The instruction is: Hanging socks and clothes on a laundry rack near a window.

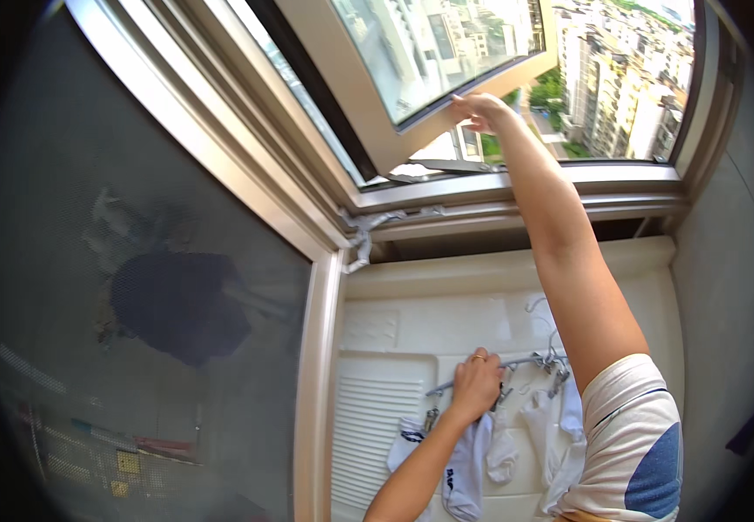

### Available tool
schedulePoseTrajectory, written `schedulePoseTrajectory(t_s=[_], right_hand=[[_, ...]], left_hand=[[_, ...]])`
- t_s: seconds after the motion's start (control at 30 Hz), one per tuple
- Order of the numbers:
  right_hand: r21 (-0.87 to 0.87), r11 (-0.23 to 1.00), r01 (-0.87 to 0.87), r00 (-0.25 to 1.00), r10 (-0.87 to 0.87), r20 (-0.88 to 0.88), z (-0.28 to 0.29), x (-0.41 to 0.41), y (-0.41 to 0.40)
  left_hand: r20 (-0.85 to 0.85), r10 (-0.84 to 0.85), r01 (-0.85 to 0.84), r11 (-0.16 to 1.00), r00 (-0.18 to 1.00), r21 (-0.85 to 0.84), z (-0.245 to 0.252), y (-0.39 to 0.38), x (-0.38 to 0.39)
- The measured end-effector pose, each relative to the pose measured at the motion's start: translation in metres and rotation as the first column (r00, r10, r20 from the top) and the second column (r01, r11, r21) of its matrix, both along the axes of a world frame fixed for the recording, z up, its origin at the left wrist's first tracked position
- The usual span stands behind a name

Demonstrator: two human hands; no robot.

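My right hand [481, 114] is stretched out at the top, its fingers on the lower edge of an open, metal-framed window sash [416, 134]. Below, my left hand [478, 385], with a ring on one finger, grips the bar of a grey clip hanger [442, 389]. White socks [465, 470] hang from its clips over a pale laundry sink with a ribbed washboard [377, 424]. One hanging sock [409, 444] has a dark band. My right forearm passes in front of the window sill and hides part of the hanger.
A metal window stay [455, 167] joins the sash to the window frame [612, 175]. Tall buildings stand far below outside. A dark mesh screen panel [272, 391] in a metal frame fills the left side. A grey wall [729, 261] rises at the right. Torn silvery tape [364, 241] clings to the frame corner.
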State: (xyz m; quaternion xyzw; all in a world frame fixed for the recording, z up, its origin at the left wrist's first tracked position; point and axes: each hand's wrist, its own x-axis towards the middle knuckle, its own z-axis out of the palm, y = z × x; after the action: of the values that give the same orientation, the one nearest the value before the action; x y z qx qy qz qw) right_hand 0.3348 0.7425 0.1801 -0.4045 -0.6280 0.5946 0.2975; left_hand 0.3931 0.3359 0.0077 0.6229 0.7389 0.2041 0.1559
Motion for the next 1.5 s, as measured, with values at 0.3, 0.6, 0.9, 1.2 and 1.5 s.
schedulePoseTrajectory(t_s=[0.3,0.6,0.9,1.2,1.5], right_hand=[[0.464,0.592,-0.659,0.719,0.316,0.619,0.078,0.165,-0.164],[0.108,0.613,-0.783,0.55,0.6,0.582,0.027,0.253,-0.321],[0.468,0.527,-0.709,0.67,0.297,0.68,0.215,0.231,-0.288],[0.794,0.264,-0.548,0.79,-0.15,0.595,0.358,0.194,-0.165],[0.871,0.364,-0.329,0.916,-0.101,0.388,0.274,0.211,0.025]], left_hand=[[-0.004,0.045,-0.044,0.991,0.999,0.126,-0.002,-0.014,-0.006],[-0.052,0.128,-0.078,0.828,0.99,0.555,0.112,-0.044,0.014],[-0.032,0.295,-0.115,0.467,0.955,0.877,0.206,-0.1,0.022],[0.031,0.366,-0.365,0.912,0.93,0.185,-0.004,-0.137,0.007],[-0.229,0.332,-0.303,0.941,0.915,0.153,0.008,-0.131,0.021]])
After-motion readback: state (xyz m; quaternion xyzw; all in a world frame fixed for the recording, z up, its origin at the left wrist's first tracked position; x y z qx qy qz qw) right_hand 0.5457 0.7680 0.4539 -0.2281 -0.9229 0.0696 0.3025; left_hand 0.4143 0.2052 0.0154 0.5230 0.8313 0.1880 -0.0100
